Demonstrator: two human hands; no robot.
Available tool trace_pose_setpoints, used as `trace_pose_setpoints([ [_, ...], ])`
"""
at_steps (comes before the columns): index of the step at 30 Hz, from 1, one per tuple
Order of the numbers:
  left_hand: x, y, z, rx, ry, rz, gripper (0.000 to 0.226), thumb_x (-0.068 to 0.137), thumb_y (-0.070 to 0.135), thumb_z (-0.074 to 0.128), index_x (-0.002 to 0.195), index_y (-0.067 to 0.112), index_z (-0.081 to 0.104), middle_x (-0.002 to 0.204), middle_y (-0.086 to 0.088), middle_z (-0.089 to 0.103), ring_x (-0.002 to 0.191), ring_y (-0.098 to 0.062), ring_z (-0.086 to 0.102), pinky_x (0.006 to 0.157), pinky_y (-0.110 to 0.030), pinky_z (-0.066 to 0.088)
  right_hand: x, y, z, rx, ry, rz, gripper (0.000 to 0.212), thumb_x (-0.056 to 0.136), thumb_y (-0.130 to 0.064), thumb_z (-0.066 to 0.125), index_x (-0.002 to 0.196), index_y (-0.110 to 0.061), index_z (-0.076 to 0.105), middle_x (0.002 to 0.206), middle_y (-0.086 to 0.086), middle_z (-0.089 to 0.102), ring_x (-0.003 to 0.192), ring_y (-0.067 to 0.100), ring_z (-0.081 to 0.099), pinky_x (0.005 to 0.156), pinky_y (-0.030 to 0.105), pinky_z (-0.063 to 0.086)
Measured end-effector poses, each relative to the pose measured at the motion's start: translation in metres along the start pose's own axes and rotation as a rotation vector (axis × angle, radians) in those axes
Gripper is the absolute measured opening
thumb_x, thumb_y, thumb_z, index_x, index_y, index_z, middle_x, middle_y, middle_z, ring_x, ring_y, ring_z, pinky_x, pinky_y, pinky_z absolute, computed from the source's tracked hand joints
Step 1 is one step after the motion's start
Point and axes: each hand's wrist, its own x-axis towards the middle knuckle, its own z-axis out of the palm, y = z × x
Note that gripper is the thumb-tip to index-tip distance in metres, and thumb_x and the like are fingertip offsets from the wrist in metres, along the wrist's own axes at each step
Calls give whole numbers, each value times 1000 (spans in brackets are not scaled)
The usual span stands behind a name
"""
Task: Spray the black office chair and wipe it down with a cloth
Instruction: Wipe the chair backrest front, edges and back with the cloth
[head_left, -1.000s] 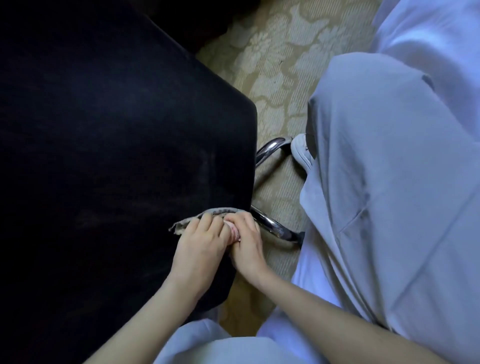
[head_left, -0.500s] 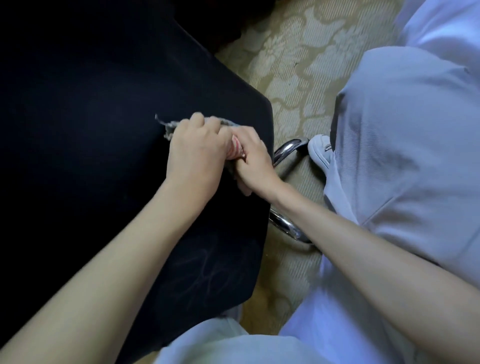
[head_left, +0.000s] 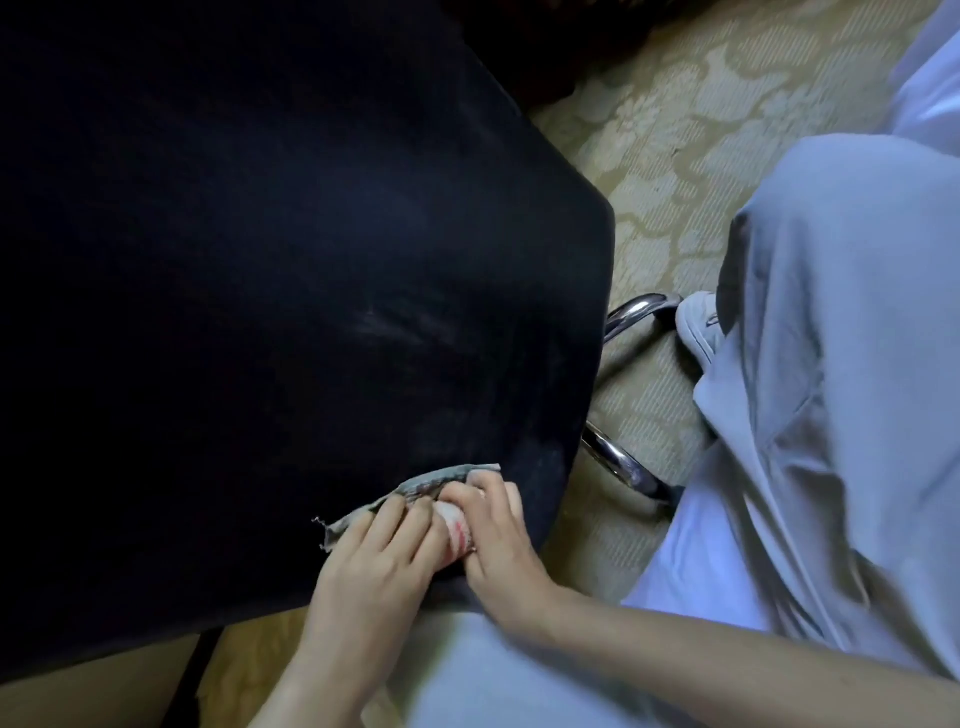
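Filling the left and centre of the head view, the black office chair (head_left: 260, 312) shows one broad dark upholstered surface, with a few faint pale streaks toward its right side. To the right of it the person's pale grey-blue clothing (head_left: 841, 389) covers a bent leg and the lap at the lower edge. Between chair and leg lies a beige carpet (head_left: 675, 135) with a lighter floral pattern. A curved chrome tube (head_left: 621, 465) of the chair's base runs out from under the right edge of the upholstery, and a pale shoe (head_left: 696, 327) sits on the carpet just beside the tube's upper bend.

Both bare forearms reach in from the bottom of the view to the near right corner of the chair. The left hand (head_left: 374, 561) lies over the cloth (head_left: 441, 480), its fingers fairly straight and spread, pressing it down onto the black fabric. The right hand (head_left: 498, 540) is just beside the left, touching it, with its fingers curled round a bunched pink-and-red part (head_left: 460, 535) between the two hands. Whether that part belongs to the same cloth cannot be told for certain.

The cloth itself is grey and thin. It lies on the chair surface near the right edge, and a ragged corner pokes out to the left of the left hand's fingers.
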Motion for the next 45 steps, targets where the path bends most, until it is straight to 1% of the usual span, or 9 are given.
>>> trace_pose_setpoints([
  [7,80,-38,-45,85,255,19,19,92,5,48,100,10,64,98,-5,64,93,-26,60,77,-36,44,83,-46,-64,-42,289,-166,58,68,4,50,119,-22,58,114,1,48,102,23,45,91,21,33],
  [12,158,-74,-85,167,334,-65,20,77,11,73,94,9,64,91,-7,65,81,-29,58,65,-38,45,159,-85,-143,-79,300,-405,59,63,-4,46,119,-18,59,115,-5,55,113,16,50,99,48,39],
  [15,173,-80,-93,184,251,-83,27,70,19,82,87,9,64,83,-8,63,76,-30,56,59,-35,40,173,-87,-147,-55,225,-399,56,66,-16,43,120,-23,57,117,-8,49,117,14,46,105,51,35],
  [20,141,-63,-69,149,315,-78,12,73,8,73,81,8,64,75,-8,61,73,-30,56,57,-35,41,156,-67,-116,-71,269,-416,41,71,-12,48,111,-17,57,106,-18,45,104,-5,40,97,32,31],
  [26,67,-23,-29,22,270,-124,17,85,4,47,94,10,60,85,-5,57,82,-26,56,69,-36,40,97,-25,-63,-116,228,-360,44,75,0,50,111,-24,50,114,-2,47,104,23,44,94,19,27],
  [30,10,-1,-11,-7,132,-156,35,83,4,37,104,7,65,95,-6,62,92,-26,61,74,-37,52,48,-5,-33,-132,81,-312,45,74,-2,47,115,-21,47,118,-2,38,105,20,35,97,28,33],
  [35,-34,9,11,14,70,-101,33,83,4,36,108,5,58,99,-8,67,99,-26,54,82,-37,42,7,10,-7,-171,-69,-284,41,87,-33,59,122,-29,40,123,-2,35,109,20,33,93,47,41],
  [42,30,-9,-39,21,225,-122,23,85,1,48,98,9,65,94,-6,63,87,-26,61,73,-36,45,58,-35,-48,-59,172,-297,48,70,-3,48,112,-25,52,110,-1,46,101,20,42,92,20,30],
  [45,88,-43,-72,94,306,-123,9,82,11,61,90,13,63,86,-5,62,83,-27,59,70,-36,39,115,-70,-88,-114,278,-403,49,63,-2,57,110,-15,60,106,1,56,101,17,48,91,34,34],
])
